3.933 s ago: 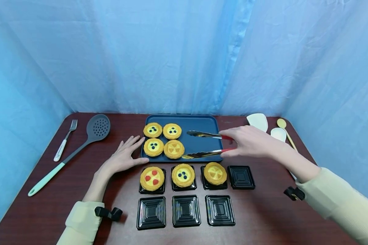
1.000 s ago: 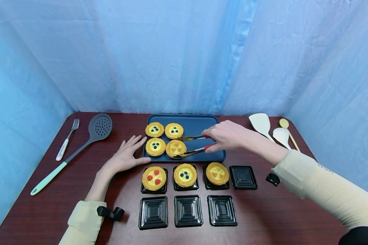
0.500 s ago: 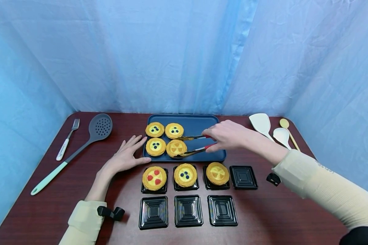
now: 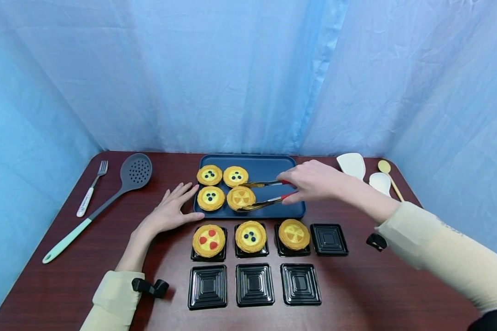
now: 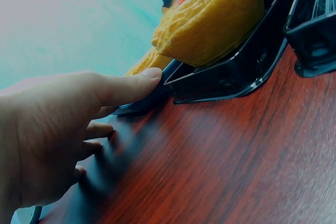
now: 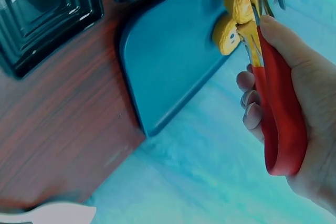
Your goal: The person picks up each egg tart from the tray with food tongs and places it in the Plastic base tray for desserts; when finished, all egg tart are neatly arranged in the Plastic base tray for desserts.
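Note:
My right hand (image 4: 312, 181) grips red-handled tongs (image 6: 281, 114). In the head view their tips lie on both sides of an orange-topped egg tart (image 4: 241, 197) at the front of the blue tray (image 4: 273, 161). Whether the tart is off the tray I cannot tell. Three blueberry tarts (image 4: 210, 198) sit beside it on that tray. My left hand (image 4: 170, 211) has its fingers spread at the tray's left edge, with the thumb by the near corner. From the left wrist, the thumb (image 5: 149, 74) shows near a black holder (image 5: 226, 80) that bears a tart (image 5: 215, 22).
In front of the tray are black square holders; three carry a strawberry tart (image 4: 208, 241), a blueberry tart (image 4: 250, 236) and an orange tart (image 4: 294, 234). A skimmer (image 4: 135, 172) and a fork (image 4: 92, 188) lie left. White utensils (image 4: 351, 165) and a wooden spoon (image 4: 391, 180) lie right.
The right hand has brought the tongs left and closed them in around the orange-topped tart. Just now that tart has shifted slightly right and back with the tongs. The left hand stays put.

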A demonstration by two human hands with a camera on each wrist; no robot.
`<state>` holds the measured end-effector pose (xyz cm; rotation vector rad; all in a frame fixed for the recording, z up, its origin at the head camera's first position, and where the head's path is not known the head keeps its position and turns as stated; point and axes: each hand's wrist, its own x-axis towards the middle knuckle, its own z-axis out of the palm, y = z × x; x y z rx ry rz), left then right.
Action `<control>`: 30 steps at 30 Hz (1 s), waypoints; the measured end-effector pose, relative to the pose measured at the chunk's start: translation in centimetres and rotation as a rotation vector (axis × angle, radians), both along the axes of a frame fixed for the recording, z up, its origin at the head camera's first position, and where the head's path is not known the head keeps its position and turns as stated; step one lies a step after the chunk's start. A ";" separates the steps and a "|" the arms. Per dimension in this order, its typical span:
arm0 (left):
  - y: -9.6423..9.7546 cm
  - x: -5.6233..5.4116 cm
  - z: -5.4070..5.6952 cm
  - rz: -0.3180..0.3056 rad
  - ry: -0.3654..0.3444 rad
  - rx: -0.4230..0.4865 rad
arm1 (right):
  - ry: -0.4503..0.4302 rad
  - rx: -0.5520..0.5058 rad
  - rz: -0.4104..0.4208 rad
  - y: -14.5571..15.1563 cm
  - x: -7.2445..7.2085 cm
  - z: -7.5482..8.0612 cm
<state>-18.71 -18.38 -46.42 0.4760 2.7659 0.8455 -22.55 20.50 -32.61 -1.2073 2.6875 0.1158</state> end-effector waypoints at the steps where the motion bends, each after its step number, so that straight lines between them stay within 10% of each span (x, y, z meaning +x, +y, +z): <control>1: 0.0 0.0 0.0 -0.001 0.000 0.001 | 0.006 -0.014 -0.002 0.4 0.2 0.2; 15: 0.1 0.0 -0.1 -0.001 -0.001 -0.001 | 0.158 -0.035 -0.148 11.1 6.0 3.2; 30: 0.1 0.1 0.2 0.015 -0.008 -0.016 | 0.168 -0.036 -0.257 19.2 11.9 1.2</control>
